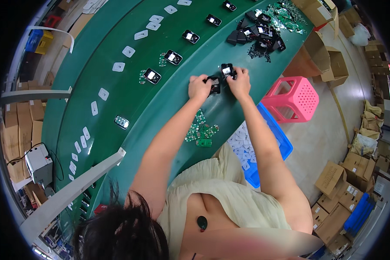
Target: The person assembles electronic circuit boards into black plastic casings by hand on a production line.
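Note:
Both my hands are over the green work surface [236,50], side by side. My left hand [198,88] is closed on a black plastic housing [215,88] that juts out past the fingertips. Just to its right, my right hand [240,83] grips a black casing with a white patch [226,69]. The two black pieces are close together; whether they touch I cannot tell. Nearer to me, below my left hand, lies a loose heap of small green circuit boards [199,130]. Farther off sits a pile of black casings [260,31], with tiny black parts [259,53] scattered beside it.
Along the green belt [112,43] on the left stand several black devices [152,76] and white flat pieces [118,66]. More circuit boards [290,16] are heaped at the far right. A blue bin [285,145] of white pieces, a pink stool [305,99] and cardboard boxes [333,219] stand to the right.

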The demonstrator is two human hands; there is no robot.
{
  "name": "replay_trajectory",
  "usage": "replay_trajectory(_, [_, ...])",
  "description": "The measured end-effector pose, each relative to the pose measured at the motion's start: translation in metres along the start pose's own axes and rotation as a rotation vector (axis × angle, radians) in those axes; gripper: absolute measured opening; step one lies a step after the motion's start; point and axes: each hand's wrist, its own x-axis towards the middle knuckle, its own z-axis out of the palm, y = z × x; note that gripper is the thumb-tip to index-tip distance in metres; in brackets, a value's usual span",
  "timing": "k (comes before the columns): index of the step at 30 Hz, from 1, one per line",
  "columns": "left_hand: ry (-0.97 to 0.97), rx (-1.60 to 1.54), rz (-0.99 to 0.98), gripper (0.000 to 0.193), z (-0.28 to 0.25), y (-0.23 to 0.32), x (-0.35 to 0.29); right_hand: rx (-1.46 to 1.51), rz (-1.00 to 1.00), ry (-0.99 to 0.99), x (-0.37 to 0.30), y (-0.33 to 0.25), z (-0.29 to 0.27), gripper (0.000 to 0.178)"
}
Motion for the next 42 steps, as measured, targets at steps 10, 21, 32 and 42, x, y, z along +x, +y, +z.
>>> replay_trajectory(10, [-0.272, 0.123, -0.088, 0.064, -0.006, 0.017, 0.021, -0.242, -0.221, -0.3, 0.046, 0.004, 0.003, 0.046])
replay_trajectory(21, [0.39, 0.374, -0.3, 0.059, -0.113, -0.081, 0.048, -0.065, -0.468, 0.072, 0.1, -0.083, 0.082, 0.057])
replay_trajectory(32, [0.501, -0.05, -0.366, 0.029, -0.084, -0.144, 0.066, 0.355, -0.318, -0.205, 0.108, -0.122, 0.141, 0.042])
replay_trajectory(42, [0.405, -0.738, -0.321, 0.024, -0.058, -0.066, 0.066, 0.465, -0.171, -0.41, 0.049, -0.139, 0.121, 0.054])
